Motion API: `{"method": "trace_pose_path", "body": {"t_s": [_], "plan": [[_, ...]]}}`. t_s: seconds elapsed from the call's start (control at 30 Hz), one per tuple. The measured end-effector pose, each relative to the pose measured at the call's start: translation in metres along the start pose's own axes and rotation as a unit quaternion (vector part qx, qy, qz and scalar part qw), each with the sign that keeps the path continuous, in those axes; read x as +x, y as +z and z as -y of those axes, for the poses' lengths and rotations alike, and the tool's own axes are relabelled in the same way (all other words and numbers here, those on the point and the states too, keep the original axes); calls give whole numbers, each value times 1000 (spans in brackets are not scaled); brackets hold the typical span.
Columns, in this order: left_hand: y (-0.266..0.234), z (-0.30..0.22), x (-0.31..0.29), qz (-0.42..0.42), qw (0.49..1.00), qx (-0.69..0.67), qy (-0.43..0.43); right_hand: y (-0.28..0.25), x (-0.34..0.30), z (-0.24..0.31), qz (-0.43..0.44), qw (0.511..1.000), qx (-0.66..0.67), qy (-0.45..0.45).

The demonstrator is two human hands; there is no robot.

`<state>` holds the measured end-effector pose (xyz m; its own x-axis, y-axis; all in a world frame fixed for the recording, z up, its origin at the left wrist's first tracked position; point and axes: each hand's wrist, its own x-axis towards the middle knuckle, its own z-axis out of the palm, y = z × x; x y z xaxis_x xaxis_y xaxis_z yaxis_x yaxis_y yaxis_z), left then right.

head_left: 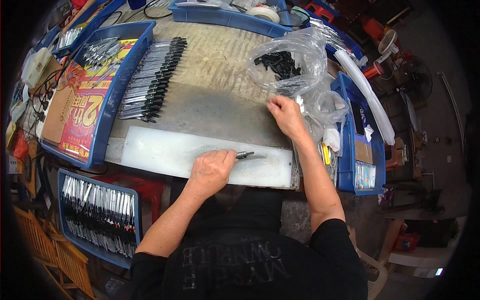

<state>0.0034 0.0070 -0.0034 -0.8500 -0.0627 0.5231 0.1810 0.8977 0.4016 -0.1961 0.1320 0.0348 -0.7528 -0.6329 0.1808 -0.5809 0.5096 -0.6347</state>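
Observation:
My left hand [214, 167] is closed around a pen [245, 155], whose dark tip end sticks out to the right past my thumb. The hand rests over a long white board [155, 152] along the table's near edge. My right hand [286, 114] is raised to the right, fingers curled together in a pinch; whether anything is between them is hidden. Just beyond it lies an open clear plastic bag [311, 50] with many small black parts [281, 65] inside. To the left, a slanting row of clear pens [152, 75] with black ends lies on the table.
A blue tray [95, 145] with pen parts and printed card stands at left. Below it, another blue tray [62, 200] holds many pens. Blue bins [230, 20] line the back, and another blue tray [345, 180] sits right, beside a white plastic roll [367, 95].

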Motion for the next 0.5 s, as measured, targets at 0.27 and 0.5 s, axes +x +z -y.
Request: {"method": "trace_pose_path", "body": {"t_s": [0.27, 0.5], "plan": [[-1, -1, 2, 1, 1000, 14, 10, 23, 55, -39, -49, 983, -174, -23], [0, -1, 1, -1, 1000, 6, -5, 23, 69, -33, 29, 967, -249, -45]]}}
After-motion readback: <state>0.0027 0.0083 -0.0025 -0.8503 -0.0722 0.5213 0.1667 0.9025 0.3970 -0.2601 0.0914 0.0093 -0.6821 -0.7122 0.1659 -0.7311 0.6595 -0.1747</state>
